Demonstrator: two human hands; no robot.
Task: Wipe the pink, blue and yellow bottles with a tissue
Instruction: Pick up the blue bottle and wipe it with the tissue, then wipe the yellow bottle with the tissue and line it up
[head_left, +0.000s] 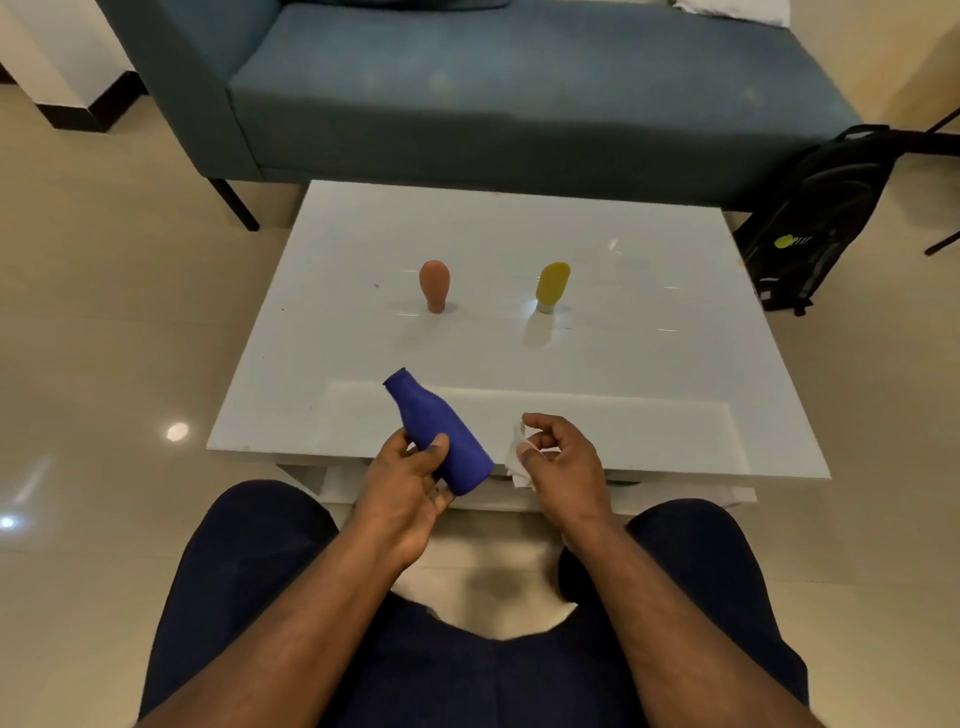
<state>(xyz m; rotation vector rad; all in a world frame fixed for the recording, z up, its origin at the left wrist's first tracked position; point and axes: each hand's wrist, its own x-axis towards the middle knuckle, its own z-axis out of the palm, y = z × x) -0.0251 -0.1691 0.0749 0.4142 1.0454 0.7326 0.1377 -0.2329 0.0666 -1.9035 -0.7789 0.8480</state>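
Here the left hand (410, 478) grips the blue bottle (439, 431) tilted above the tabletop (649, 364) edge, while the right hand (563, 460) pinches the tissue (518, 460) just beside it. Best to rotate the bottle against the tissue. The pink bottle (434, 285) and yellow bottle (552, 285) stand behind.

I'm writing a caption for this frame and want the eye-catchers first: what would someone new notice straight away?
The blue bottle stands out most, held tilted in the left hand over the near edge of the white table. Beside it the right hand pinches a crumpled white tissue, apart from the bottle. Farther back on the table stand the pink bottle on the left and the yellow bottle on the right.
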